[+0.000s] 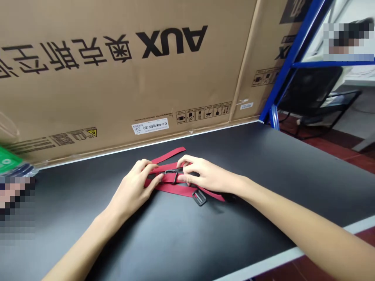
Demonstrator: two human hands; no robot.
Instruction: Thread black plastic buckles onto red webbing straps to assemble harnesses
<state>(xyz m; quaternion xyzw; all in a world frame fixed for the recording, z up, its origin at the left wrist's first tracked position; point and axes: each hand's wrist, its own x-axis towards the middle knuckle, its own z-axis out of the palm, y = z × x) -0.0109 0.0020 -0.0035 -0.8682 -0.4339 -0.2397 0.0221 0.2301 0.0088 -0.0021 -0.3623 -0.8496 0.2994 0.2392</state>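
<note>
A red webbing strap (175, 190) lies in several runs across the black tabletop. My left hand (137, 179) pinches its left part between thumb and fingers. From the right, my right hand (202, 171) closes on the strap, its thumb beside a black buckle (175, 177) that sits on the middle run between my two hands. A second black slider buckle (199, 197) hangs on the nearest run, just below my right hand and held by neither hand. One loose strap end (172, 154) points away toward the box. My fingers hide part of the webbing.
Behind the strap, a large cardboard box (117, 89) with upside-down print stands along the back of the black table (234, 230). A blue metal frame (281, 86) rises at the right, with a chair (310, 93) beyond. A green-labelled bottle (11, 162) and a blurred-out person are at the edges.
</note>
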